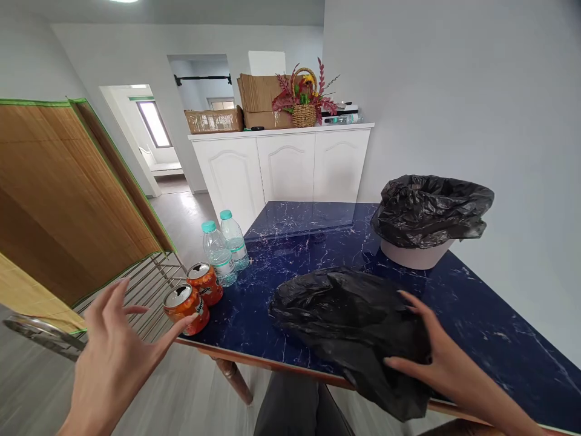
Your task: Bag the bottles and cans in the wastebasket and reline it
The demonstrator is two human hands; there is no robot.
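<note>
My left hand [115, 357] is in the air at the table's left front corner, thumb and fingers spread wide with nothing between them. Just beyond its thumb stand two opened orange soda cans, the nearer can [187, 307] and the farther can [206, 282]. Behind them are two clear plastic bottles with teal caps, one bottle [219, 253] in front of the other bottle [235, 238]. A black plastic bag [336, 309] lies spread on the table, its front part hanging over the edge. My right hand [436, 351] rests against the bag's right side with thumb and fingers apart.
A pale bin [413, 254] lined with a black bag stands at the back right of the dark blue table [299, 248]. On the left are a metal rack [145, 284] and a bamboo screen [77, 194]. A white cabinet [290, 163] stands behind, bearing cardboard boxes and a flower basket.
</note>
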